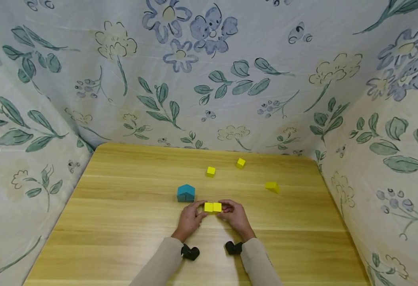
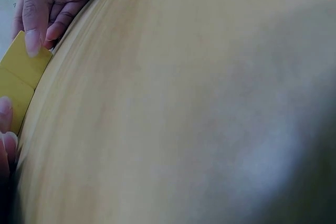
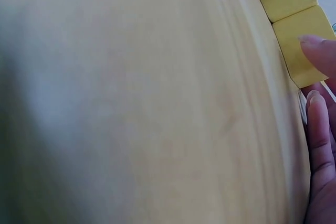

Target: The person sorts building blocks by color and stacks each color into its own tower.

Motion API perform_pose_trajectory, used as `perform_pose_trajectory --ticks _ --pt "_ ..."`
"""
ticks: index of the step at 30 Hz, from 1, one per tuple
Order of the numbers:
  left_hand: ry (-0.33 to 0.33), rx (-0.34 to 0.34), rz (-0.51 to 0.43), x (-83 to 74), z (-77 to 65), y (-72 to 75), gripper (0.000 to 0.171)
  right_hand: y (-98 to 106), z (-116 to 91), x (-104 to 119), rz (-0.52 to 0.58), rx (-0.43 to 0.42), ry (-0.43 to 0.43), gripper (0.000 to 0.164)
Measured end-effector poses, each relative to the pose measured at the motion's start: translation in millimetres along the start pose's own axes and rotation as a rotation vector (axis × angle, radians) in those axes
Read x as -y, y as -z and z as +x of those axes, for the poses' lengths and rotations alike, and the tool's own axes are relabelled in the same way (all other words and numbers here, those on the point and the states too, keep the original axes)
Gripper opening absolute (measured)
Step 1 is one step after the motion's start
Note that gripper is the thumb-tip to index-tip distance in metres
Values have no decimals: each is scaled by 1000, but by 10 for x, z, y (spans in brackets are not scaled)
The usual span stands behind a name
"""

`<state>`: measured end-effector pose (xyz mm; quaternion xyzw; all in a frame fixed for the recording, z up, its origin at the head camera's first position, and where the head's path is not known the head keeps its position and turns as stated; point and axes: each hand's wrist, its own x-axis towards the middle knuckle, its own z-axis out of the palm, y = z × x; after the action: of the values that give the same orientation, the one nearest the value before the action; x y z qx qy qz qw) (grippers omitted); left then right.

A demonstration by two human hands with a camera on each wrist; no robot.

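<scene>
Two yellow cube blocks stand side by side on the wooden table, faces touching, between my hands. My left hand (image 1: 190,219) pinches the left yellow block (image 1: 208,207) with thumb and fingers. The right yellow block (image 1: 217,207) is pinched by my right hand (image 1: 236,217). The seam between them shows in both wrist views, with the right thumb (image 3: 317,51) on the near face of the right block (image 3: 302,43). Just beyond my left hand sits a blue house-shaped group of blocks (image 1: 186,193), its peak pointing away from me.
Farther back lie a yellow cube (image 1: 211,171) and another yellow cube (image 1: 240,163). A yellow triangular block (image 1: 272,187) lies to the right. Flowered cloth (image 1: 209,99) hangs around the back and sides of the table (image 1: 123,222).
</scene>
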<state>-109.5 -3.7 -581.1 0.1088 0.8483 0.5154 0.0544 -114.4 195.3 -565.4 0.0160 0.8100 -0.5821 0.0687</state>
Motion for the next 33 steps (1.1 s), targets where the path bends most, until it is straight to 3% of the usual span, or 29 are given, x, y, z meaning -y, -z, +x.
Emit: perform_pose_trajectory --ticks 8,16,25,33 --pt "10 -1 -4 -5 0 -1 43 62 -70 178 33 53 1 41" --pt "-8 -8 -4 -9 -6 1 43 228 41 -31 162 125 -34 46" --pt "-26 -16 6 -16 -4 19 42 371 399 166 -7 22 -30 36" --pt "5 -1 -3 -28 -10 23 43 405 826 364 -88 46 1 40"
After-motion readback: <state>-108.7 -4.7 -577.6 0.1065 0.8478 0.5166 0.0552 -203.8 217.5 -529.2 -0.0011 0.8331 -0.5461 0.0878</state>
